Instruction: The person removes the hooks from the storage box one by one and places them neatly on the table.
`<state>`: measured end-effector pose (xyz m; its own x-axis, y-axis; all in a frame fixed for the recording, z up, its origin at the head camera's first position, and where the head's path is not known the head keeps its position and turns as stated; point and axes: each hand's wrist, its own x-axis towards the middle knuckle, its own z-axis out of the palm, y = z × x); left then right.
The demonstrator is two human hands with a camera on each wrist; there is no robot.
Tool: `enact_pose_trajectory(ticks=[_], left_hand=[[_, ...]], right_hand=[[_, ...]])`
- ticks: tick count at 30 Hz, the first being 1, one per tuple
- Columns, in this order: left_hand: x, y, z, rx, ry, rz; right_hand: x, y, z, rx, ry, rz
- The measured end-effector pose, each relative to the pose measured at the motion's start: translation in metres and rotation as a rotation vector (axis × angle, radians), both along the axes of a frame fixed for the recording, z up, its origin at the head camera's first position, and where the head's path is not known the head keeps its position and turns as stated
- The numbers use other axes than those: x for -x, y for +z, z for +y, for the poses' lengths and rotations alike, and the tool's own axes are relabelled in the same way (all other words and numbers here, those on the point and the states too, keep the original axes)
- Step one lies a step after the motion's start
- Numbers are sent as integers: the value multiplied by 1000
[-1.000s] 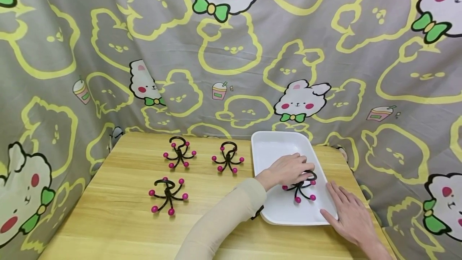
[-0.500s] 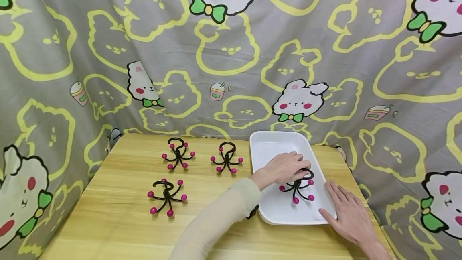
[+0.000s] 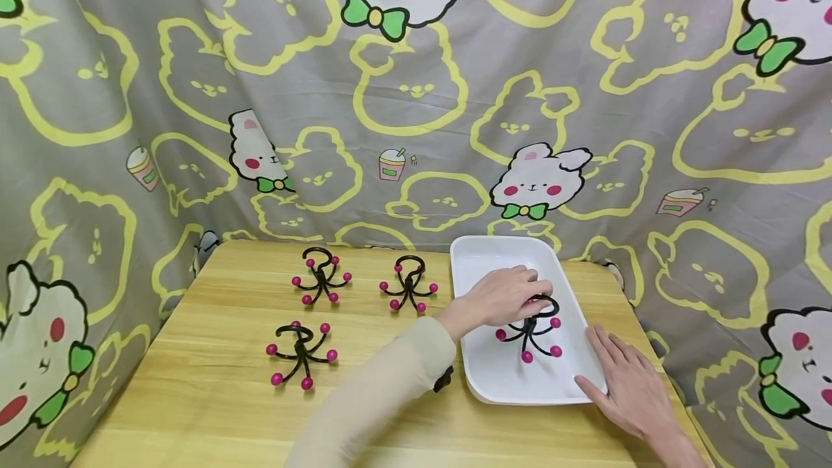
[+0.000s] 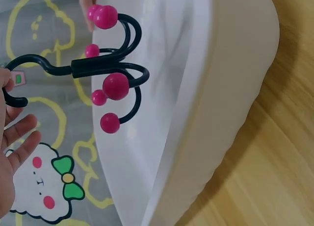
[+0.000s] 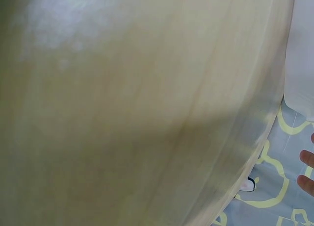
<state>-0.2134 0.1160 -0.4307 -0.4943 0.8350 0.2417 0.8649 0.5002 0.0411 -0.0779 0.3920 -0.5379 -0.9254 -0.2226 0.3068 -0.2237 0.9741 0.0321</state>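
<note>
My left hand [image 3: 503, 297] pinches the curved top of a black multi-prong hanger hook [image 3: 529, 327] with pink ball tips. The hook hangs prongs-down over the white plastic tray [image 3: 473, 374]. In the left wrist view this hook [image 4: 93, 67] lies across the picture, the fingers around its curl at the left edge. On the tray's right side, my right hand [image 3: 630, 385] rests with straight fingers against the rim. Only some fingertips [image 5: 306, 158] of that hand show in the right wrist view.
Left of the tray, three similar hooks stand on the wooden table: one at back left [image 3: 321, 280], one at back middle [image 3: 409, 284] and one nearer the front [image 3: 302, 354]. A patterned curtain [image 3: 429, 92] hangs behind the table and along its sides.
My left hand has shifted left and slightly up with the hook, which has moved the same way over the tray. The right hand stays at the tray's rim.
</note>
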Motion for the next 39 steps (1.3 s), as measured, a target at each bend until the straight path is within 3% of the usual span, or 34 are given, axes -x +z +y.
enact_pose_trajectory(ticks=[21, 31, 39], left_hand=[[-11, 30, -52, -108, -4, 24], [-19, 38, -86, -210, -52, 89], [-25, 41, -110, -250, -41, 112]], right_hand=[[0, 1, 1, 9, -11, -22], [0, -2, 2, 28, 22, 10], [-1, -2, 3, 33, 28, 15]])
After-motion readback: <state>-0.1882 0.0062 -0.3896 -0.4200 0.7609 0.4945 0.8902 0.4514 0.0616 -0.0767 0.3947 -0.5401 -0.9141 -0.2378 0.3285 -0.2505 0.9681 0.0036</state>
